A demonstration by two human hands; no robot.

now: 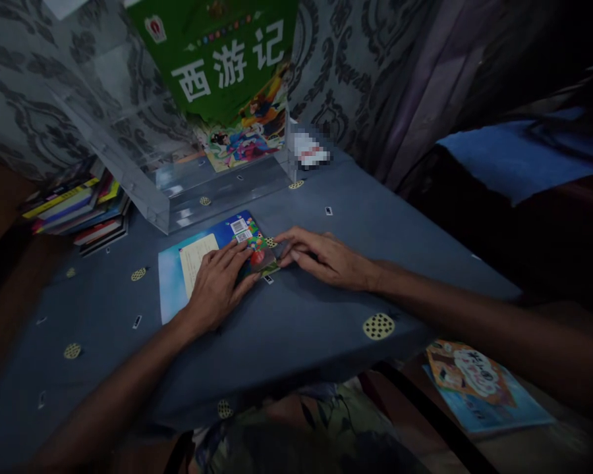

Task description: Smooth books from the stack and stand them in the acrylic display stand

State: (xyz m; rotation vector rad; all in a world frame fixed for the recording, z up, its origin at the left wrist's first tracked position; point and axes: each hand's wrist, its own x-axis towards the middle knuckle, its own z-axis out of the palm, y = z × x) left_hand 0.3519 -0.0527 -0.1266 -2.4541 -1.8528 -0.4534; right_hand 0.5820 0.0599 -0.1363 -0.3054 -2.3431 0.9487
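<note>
A thin blue book point(170, 270) lies on the cloth-covered table, a barcode and a pale text panel on its upper face. My left hand point(217, 280) rests flat on it, fingers spread toward the barcode. At the book's right edge is my right hand point(323, 257), its index finger stretched out and the other fingers curled, near the lower right corner. I cannot tell whether its fingertips touch the book, and nothing shows in its grasp. My left palm hides part of the cover.
Behind the book stands a clear plastic rack point(165, 210) with a large green book point(227, 85) upright in it. Stacked books point(79, 204) sit at the left of the table point(296, 336). Two colourful booklets point(494, 395) lie below the table's right edge. A patterned curtain hangs behind.
</note>
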